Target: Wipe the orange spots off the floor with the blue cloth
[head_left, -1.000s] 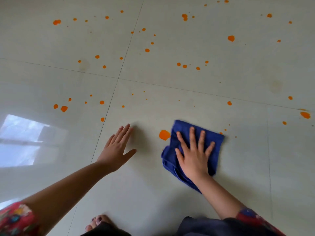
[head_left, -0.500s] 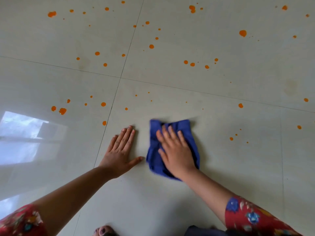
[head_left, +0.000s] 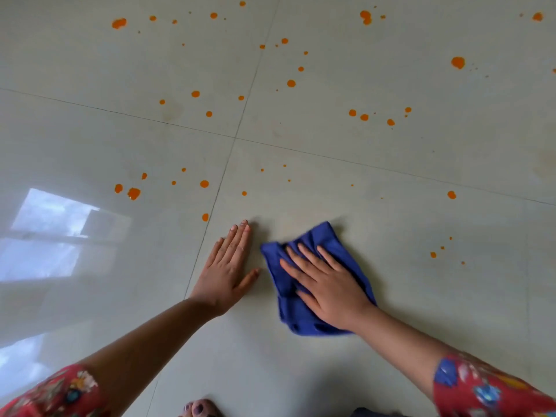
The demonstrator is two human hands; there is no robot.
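Observation:
The crumpled blue cloth lies on the pale tiled floor, and my right hand presses flat on it with fingers spread. My left hand rests flat on the floor just left of the cloth, fingers together, holding nothing. Several orange spots dot the floor: a small one just beyond my left fingertips, a cluster at the left, a group to the right of the cloth, and many more farther away.
Dark grout lines cross ahead of my hands. A bright window reflection glares on the left tiles. My toes show at the bottom edge. Red flowered sleeves cover both upper arms.
My right hand slid the cloth left over the large orange spot beside my left hand, which is gone, then back slightly right. My left hand stayed planted.

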